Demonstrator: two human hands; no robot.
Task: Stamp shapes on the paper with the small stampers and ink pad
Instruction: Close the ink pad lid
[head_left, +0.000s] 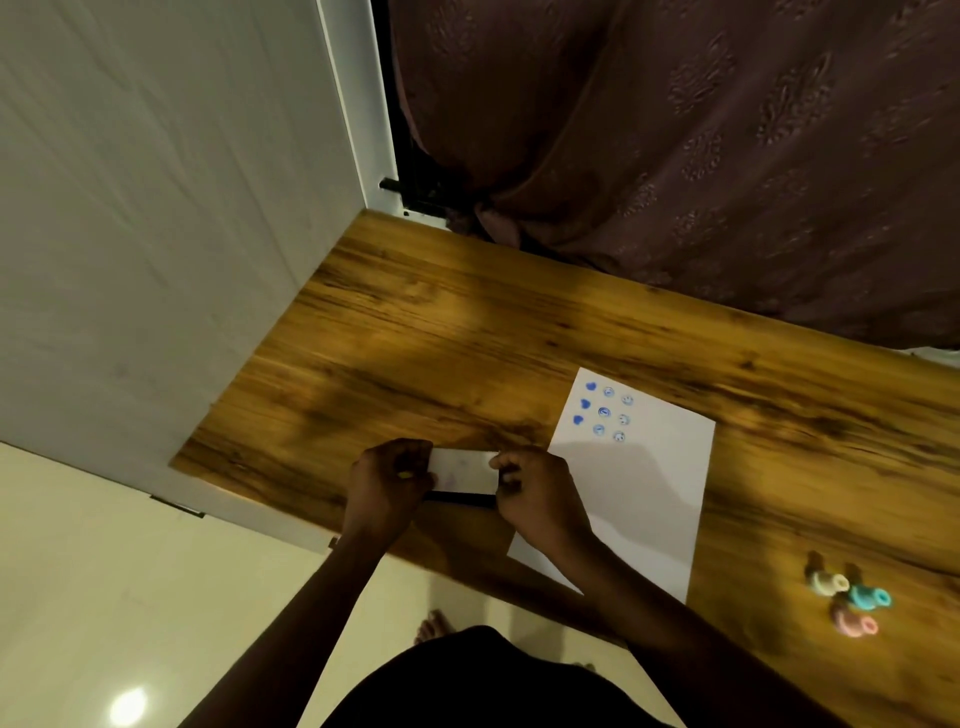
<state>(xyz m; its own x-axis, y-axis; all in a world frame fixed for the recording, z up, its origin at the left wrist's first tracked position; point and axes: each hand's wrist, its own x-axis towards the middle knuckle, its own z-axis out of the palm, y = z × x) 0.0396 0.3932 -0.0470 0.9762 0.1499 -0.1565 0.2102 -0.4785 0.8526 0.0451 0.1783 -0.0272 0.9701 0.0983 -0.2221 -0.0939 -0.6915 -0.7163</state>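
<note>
Both your hands are on the ink pad (464, 472) right now, at the near edge of the wooden worktop (426, 332). Your left hand (388, 480) has its grip clamped over the pad's left end, and your right hand (537, 493) pinches the right end, fingers curled over the top corner. The pad shows a pale, whitish top face with a dark strip along its near side; whether that pale face is a lid or the pad itself, I can't tell through the blur.

Just to the right of your right hand lies the paper (644, 499), a white sheet set at a slant, its near corner hanging close to the worktop's edge, with your right wrist crossing over it. Up in its far left corner there's a cluster of blue stamps (605, 411): three solid heart-like marks in a column on the left, then two columns of small round faces beside them.

Well off to the right, apart from the paper, the stampers (849, 597) sit in a tight little group: a cream one, a teal one and a pink one, all lying on their sides and touching or nearly so.
</note>
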